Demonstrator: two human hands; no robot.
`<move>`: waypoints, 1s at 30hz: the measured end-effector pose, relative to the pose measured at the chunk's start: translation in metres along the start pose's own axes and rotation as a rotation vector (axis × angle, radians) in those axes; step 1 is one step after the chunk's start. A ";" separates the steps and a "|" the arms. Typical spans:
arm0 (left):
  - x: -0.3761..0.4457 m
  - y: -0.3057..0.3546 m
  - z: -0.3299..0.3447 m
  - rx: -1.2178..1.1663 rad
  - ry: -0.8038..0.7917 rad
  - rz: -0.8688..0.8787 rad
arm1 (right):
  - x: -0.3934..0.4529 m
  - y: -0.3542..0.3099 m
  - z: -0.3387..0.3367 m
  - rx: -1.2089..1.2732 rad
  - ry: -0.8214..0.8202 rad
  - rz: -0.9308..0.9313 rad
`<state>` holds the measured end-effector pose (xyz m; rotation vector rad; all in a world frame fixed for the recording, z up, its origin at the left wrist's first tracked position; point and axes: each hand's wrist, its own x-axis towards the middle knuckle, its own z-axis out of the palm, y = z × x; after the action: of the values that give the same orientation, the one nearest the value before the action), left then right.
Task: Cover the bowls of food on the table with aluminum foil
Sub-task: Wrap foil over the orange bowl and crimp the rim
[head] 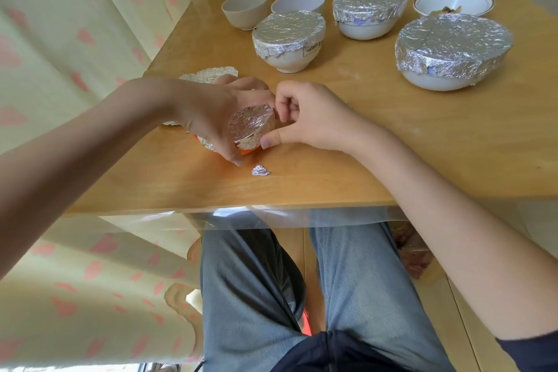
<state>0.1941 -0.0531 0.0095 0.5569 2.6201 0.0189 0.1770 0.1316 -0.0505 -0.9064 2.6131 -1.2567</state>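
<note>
A small orange bowl (246, 151) stands near the table's front left, with crinkled foil (249, 124) laid over its top. My left hand (211, 109) grips the bowl from the left, fingers and thumb curled round its rim. My right hand (305, 118) pinches the foil's right edge against the rim. Three white bowls further back wear foil covers: one in the middle (288, 39), one behind it (370, 7), one at the right (453, 51). A white bowl (453, 3) with food at the far right has no foil.
Two open bowls (244, 9) (299, 3) stand at the back left. A loose foil sheet (208, 74) lies behind my left hand, and a small foil scrap (261, 170) lies by the wooden table's (332, 166) front edge. A curtain (75, 39) hangs left.
</note>
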 end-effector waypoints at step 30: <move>-0.005 0.003 0.036 -0.076 0.301 -0.182 | -0.059 -0.032 0.041 0.435 0.043 0.223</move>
<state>0.2151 -0.0555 -0.0205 0.3062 2.9382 0.1544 0.2536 0.1212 -0.0626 -0.5024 2.2467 -1.6925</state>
